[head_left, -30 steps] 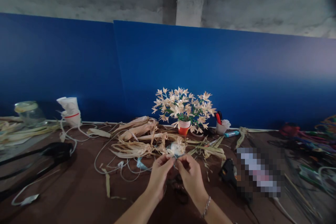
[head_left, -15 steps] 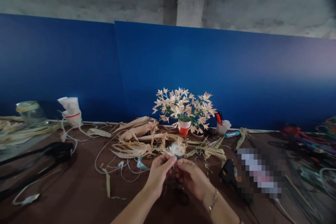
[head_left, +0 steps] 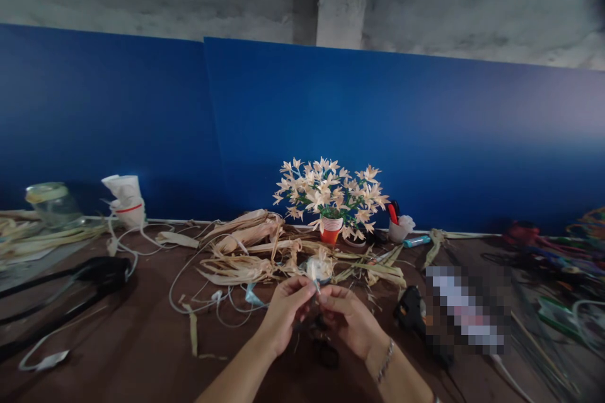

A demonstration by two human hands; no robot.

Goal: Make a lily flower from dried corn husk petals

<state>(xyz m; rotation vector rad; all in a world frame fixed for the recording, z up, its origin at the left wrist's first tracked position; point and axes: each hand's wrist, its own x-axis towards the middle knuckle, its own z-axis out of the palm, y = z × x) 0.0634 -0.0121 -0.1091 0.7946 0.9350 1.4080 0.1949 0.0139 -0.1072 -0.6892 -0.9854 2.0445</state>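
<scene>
My left hand [head_left: 287, 313] is pinched closed at the bottom centre, its thumb and finger at a small pale piece [head_left: 315, 280] too blurred to name. Close beside it on the right, my right hand [head_left: 348, 316] is also closed, fingertips at the lower end of the same small piece. Just beyond my fingertips lies a whitish round object [head_left: 321, 267] among dry husks [head_left: 243, 266]. A dark object [head_left: 325, 352] lies on the brown table below my hands. Behind the husks stands an orange and white cup [head_left: 331, 231] holding pale star-shaped flowers [head_left: 323, 192].
A black glue gun [head_left: 411, 310] lies right of my hands. Farther left are a glass jar [head_left: 55, 206], a white bag [head_left: 124, 198] and a black strap-like object [head_left: 101, 274]. A small cup [head_left: 397, 231] holds red-handled tools. Coloured wires [head_left: 543, 249] lie far right.
The pale piece at my fingertips now stands up more visibly between my hands. My right fingers have shifted slightly, and the whole view has moved a little.
</scene>
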